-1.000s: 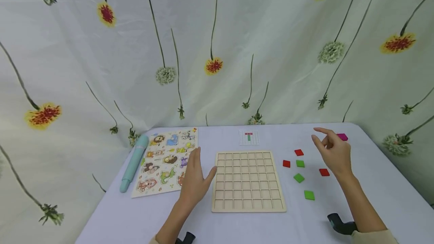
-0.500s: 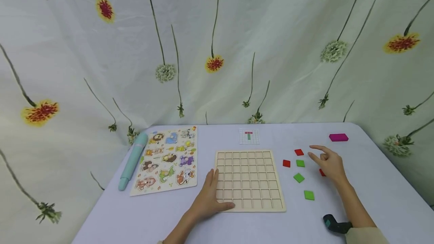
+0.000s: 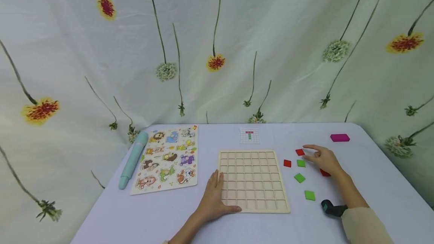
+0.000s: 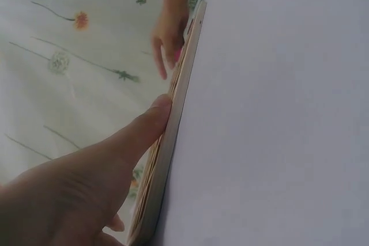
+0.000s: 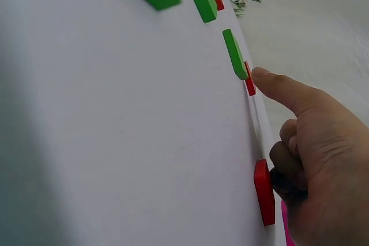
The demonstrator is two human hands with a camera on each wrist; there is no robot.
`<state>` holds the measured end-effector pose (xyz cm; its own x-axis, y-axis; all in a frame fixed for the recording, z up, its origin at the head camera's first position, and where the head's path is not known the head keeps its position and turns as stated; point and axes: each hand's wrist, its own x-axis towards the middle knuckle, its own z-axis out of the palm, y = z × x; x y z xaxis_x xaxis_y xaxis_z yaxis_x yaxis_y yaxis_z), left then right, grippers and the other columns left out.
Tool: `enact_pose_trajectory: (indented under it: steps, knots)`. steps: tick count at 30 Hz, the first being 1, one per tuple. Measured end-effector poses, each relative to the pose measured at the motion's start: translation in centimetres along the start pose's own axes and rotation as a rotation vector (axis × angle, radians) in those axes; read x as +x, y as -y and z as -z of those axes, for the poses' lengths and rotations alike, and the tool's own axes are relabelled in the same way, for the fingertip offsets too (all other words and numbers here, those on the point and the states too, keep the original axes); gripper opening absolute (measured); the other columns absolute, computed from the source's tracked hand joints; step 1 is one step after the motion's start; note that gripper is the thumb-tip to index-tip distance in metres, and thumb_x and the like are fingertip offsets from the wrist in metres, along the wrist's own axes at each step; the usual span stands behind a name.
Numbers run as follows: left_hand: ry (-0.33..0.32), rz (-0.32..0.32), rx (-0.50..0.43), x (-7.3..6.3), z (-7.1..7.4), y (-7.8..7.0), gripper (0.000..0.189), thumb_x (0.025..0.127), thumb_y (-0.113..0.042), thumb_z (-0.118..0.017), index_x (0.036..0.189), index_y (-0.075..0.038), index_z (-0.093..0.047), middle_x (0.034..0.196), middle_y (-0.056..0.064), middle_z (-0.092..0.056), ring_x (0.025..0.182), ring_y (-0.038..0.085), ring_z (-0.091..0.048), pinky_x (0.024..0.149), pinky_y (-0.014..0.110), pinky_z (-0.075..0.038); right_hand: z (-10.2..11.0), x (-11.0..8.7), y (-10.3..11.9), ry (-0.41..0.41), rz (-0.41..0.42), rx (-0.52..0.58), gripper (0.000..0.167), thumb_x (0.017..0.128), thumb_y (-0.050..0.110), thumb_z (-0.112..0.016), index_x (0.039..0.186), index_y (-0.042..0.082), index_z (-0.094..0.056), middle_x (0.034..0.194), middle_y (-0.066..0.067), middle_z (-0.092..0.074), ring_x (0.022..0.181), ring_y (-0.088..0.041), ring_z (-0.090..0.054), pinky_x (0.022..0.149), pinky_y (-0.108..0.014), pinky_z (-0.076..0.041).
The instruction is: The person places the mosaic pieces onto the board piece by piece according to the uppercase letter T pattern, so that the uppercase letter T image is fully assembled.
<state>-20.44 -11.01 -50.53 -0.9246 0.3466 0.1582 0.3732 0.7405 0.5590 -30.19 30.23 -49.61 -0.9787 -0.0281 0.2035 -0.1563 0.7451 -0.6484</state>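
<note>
My left hand (image 3: 212,200) rests on the near left corner of a wooden grid board (image 3: 252,182). Its fingers lie along the board's left side, and the thumb (image 4: 155,113) is on the near edge. To the right of the board, my right hand (image 3: 326,161) hovers by a red square tile (image 3: 300,152), index finger and thumb apart with nothing between them. Its other fingers are curled in the right wrist view. Below that tile lies a green tile (image 3: 301,163). A second red tile (image 3: 324,173) is partly hidden behind the right hand.
Another red tile (image 3: 287,163) and two green tiles (image 3: 300,177) lie right of the board. Behind it is a card with a coloured T pattern (image 3: 249,136). A magenta block (image 3: 340,138) sits far right. An animal puzzle board (image 3: 166,161) and teal cylinder (image 3: 133,160) lie left.
My left hand came down and right onto the board, which has shifted slightly right. My right hand moved left and lower towards the red tile, uncovering the magenta block.
</note>
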Motion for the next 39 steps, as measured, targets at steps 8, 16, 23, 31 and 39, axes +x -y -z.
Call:
enact_pose_trajectory:
  steps: [8, 16, 23, 31, 39]
  knots:
    - [-0.033, 0.0, 0.033, -0.1, -0.7, -0.7, 0.124, 0.058, -0.07, -0.07, 0.142, 0.008, -0.023, 0.148, 0.028, -0.011, 0.135, 0.044, -0.01, 0.106, 0.055, -0.021, -0.1, 0.6, -0.3, 0.063, 0.016, -0.048, 0.051, 0.083, 0.032, -0.068, 0.125, 0.005, -0.057, 0.048, 0.003, -0.031, 0.044, -0.011, -0.024, 0.042, -0.024, -0.025]
    - [-0.047, 0.001, 0.04, 0.1, -0.7, -0.9, 0.124, 0.058, -0.07, -0.07, 0.141, 0.009, -0.024, 0.148, 0.028, -0.012, 0.135, 0.043, -0.011, 0.106, 0.054, -0.02, -0.3, 0.9, -0.3, 0.049, -0.009, -0.058, 0.042, 0.083, 0.032, -0.069, 0.116, 0.007, -0.062, 0.05, 0.003, -0.028, 0.046, -0.012, -0.023, 0.044, -0.025, -0.024]
    - [-0.04, 0.006, 0.072, -0.2, -0.7, -0.9, 0.125, 0.057, -0.074, -0.067, 0.142, 0.007, -0.025, 0.149, 0.026, -0.012, 0.136, 0.042, -0.011, 0.106, 0.053, -0.021, 0.0, -0.1, 0.1, -0.004, -0.043, 0.005, 0.043, 0.083, 0.035, -0.068, 0.115, 0.006, -0.061, 0.05, 0.002, -0.03, 0.043, -0.011, -0.025, 0.038, -0.023, -0.024]
    - [-0.037, 0.044, 0.151, -0.5, -0.8, -0.9, 0.13, 0.054, -0.081, -0.06, 0.142, 0.007, -0.024, 0.149, 0.026, -0.012, 0.136, 0.04, -0.013, 0.107, 0.05, -0.022, 0.4, -2.4, 2.7, -0.064, -0.027, 0.039, 0.041, 0.082, 0.03, -0.071, 0.114, 0.006, -0.06, 0.05, 0.001, -0.029, 0.04, -0.011, -0.025, 0.034, -0.023, -0.028]
    - [-0.036, 0.04, 0.152, -0.2, -1.0, -0.7, 0.131, 0.054, -0.082, -0.059, 0.142, 0.007, -0.024, 0.149, 0.025, -0.015, 0.137, 0.038, -0.013, 0.109, 0.048, -0.019, -1.7, -2.5, 5.9, -0.051, 0.027, 0.067, 0.037, 0.079, 0.025, -0.074, 0.109, 0.006, -0.064, 0.05, 0.003, -0.028, 0.044, -0.01, -0.023, 0.037, -0.021, -0.023]
